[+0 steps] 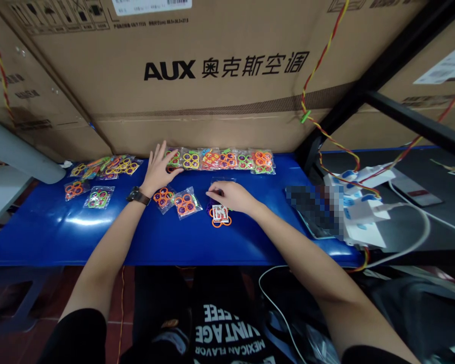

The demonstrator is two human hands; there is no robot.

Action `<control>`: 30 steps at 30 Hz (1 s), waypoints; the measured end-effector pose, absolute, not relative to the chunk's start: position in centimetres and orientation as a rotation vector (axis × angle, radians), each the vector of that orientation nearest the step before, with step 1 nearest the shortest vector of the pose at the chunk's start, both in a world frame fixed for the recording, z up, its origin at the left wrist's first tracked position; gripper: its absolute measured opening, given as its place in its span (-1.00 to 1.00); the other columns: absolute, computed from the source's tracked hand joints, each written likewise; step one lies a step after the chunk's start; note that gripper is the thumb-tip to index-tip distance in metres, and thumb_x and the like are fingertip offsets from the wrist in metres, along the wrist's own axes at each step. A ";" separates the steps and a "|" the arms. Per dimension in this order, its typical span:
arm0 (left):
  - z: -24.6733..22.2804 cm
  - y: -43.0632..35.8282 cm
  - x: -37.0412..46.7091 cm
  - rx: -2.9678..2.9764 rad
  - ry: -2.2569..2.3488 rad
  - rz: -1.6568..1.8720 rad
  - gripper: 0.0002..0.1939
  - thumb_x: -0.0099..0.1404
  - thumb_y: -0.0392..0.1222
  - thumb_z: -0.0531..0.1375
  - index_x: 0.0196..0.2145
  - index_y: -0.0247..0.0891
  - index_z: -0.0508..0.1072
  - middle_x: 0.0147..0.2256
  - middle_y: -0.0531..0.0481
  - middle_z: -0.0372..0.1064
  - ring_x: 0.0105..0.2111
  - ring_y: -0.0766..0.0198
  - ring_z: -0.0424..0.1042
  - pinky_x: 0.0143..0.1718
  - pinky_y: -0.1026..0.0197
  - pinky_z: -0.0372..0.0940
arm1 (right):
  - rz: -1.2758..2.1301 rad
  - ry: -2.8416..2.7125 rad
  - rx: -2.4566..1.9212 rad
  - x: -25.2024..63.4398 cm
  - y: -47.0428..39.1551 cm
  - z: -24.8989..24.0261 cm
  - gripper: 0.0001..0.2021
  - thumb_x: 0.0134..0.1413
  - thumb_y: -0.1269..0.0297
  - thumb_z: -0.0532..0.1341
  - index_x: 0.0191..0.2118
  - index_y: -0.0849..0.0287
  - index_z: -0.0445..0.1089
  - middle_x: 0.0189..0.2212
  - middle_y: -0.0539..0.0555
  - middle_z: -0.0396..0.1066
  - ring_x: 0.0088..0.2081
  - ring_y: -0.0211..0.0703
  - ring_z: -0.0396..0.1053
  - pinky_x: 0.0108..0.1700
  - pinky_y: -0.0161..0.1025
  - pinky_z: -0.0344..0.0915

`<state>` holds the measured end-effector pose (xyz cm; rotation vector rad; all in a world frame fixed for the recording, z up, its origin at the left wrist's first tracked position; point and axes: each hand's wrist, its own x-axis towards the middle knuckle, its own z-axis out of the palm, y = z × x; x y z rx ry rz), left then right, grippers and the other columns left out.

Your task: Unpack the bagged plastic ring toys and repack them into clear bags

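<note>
My left hand (pixel 160 169), with a dark watch (pixel 138 195) on its wrist, lies with fingers spread over the left end of a row of clear packets (pixel 190 160) holding coloured rings. My right hand (pixel 235 196) has its fingertips pinched together above a ring set with orange rings (pixel 216 224) and a small white printed card (pixel 220 214). What the fingertips hold, if anything, is hidden. Between my forearms lie two packets of orange and purple rings, one packet (pixel 163 198) near the left wrist and another packet (pixel 185 203) to its right.
More packets (pixel 123 166) are piled at the left, with a green-ringed packet (pixel 98 197) in front. Large cardboard boxes (pixel 227 96) wall off the back of the blue table (pixel 144 242). At right are a phone (pixel 313 212), white plugs with cables (pixel 366 210) and a black metal frame (pixel 337 108).
</note>
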<state>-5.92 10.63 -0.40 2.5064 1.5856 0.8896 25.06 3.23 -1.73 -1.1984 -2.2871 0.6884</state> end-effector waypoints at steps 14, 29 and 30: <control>0.6 14.7 0.9 3.040 1.007 0.436 -0.26 0.50 0.17 0.19 0.51 -0.03 0.14 0.54 -0.18 -0.07 0.54 -0.19 -0.11 0.50 -0.33 -0.23 | 0.497 -2.319 -1.437 25.4 3.5 -1.3 -0.57 0.44 -0.01 0.17 -0.46 0.09 0.38 -0.53 0.03 0.44 -0.45 -0.16 0.38 -0.33 -0.16 0.11; -1.2 17.3 1.7 3.061 1.042 0.531 -0.40 0.58 0.09 0.11 0.44 -0.19 0.28 0.41 -0.35 0.22 0.39 -0.12 0.21 0.37 -0.20 0.09 | 0.563 -2.580 -1.342 26.0 2.3 0.1 -0.35 0.19 -0.49 0.14 -0.39 0.10 0.38 -0.41 0.04 0.53 -0.41 -0.16 0.39 -0.39 -0.19 0.00; -1.1 17.2 1.7 3.053 1.041 0.548 -0.39 0.56 0.10 0.13 0.44 -0.18 0.29 0.41 -0.35 0.23 0.39 -0.13 0.22 0.37 -0.20 0.09 | 0.561 -2.591 -1.314 26.1 2.3 0.1 -0.36 0.19 -0.48 0.17 -0.38 0.10 0.38 -0.40 0.04 0.54 -0.40 -0.16 0.40 -0.40 -0.20 -0.01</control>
